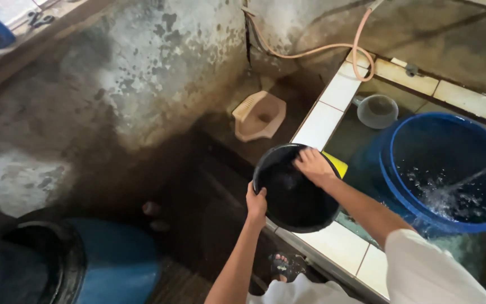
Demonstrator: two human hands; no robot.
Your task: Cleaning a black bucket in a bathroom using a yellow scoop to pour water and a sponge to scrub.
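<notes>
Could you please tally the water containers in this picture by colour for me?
Black: 2, the bowl in both hands and the drum at lower left.
Blue: 2, the big tub and the barrel.
Grey: 1, the dipper.
Total: 5

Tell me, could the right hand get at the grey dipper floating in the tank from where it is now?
Probably yes. The right hand rests inside the black basin on the tiled ledge, and the grey dipper floats beyond it with open water between, nothing blocking.

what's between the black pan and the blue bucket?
Head view: a yellow thing peeks out behind the black pan, under the right hand; then water up to the blue bucket.
</notes>
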